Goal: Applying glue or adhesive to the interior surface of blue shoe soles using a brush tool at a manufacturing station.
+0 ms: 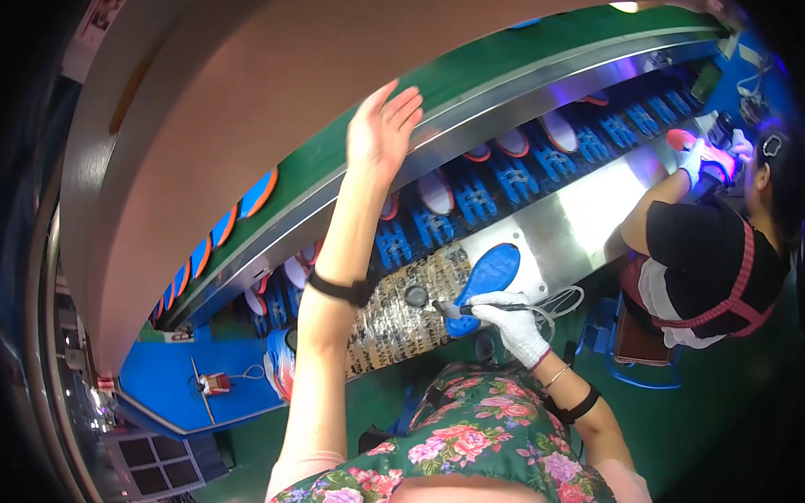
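Right grip [509, 323] grasping black tool [520, 307] over blue sole [495, 265] on worktop [558, 229]; left grip [382, 134] unclenched, empty, raised near green belt [489, 66].

green belt [506, 64]: blue-orange soles [259, 193] | white plate [528, 263]: blue sole [494, 268] | blue table [163, 376]: red-white object [214, 384]

A green floral apron [503, 406] fills the lower centre, with pink sleeves [311, 467], black armbands [337, 290], bracelet [556, 376], white glove [528, 343] on right hand [512, 323].
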Tool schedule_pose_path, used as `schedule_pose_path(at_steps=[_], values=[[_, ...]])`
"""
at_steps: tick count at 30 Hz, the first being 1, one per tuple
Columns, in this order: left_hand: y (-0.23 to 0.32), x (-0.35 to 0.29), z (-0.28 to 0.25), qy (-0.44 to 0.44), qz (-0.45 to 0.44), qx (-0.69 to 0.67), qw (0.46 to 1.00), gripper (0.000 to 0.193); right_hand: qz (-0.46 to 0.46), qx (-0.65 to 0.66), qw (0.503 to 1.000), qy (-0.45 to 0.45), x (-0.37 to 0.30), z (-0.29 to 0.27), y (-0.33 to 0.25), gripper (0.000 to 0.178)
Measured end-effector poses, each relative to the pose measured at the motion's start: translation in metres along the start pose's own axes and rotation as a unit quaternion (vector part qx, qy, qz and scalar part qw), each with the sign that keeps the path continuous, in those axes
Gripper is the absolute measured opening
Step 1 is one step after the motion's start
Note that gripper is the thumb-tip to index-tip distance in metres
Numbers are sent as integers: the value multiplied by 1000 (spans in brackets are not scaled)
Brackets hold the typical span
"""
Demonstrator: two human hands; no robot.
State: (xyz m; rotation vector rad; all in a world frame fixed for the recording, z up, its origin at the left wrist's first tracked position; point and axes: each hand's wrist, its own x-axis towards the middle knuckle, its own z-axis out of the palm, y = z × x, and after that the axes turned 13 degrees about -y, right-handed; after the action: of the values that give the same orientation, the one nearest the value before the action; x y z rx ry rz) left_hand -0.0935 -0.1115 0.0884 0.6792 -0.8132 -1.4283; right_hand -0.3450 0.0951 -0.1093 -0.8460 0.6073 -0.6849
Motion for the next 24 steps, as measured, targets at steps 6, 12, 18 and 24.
schedule_pose_path(at_steps=[6,12,18,24], values=[[-39,162,37,-16,-18,575,818,84,-8,-12,999,36,-17,-12,-8,16],[-36,236,-34,56,105,805,581,70,-36,-5,999,34,-35,-21,-26,17],[-9,171,-38,6,88,213,973,57,-27,8,999,38,-30,-29,-44,19],[10,14,-37,48,74,-103,991,49,-11,-15,999,28,-23,-20,-51,19]])
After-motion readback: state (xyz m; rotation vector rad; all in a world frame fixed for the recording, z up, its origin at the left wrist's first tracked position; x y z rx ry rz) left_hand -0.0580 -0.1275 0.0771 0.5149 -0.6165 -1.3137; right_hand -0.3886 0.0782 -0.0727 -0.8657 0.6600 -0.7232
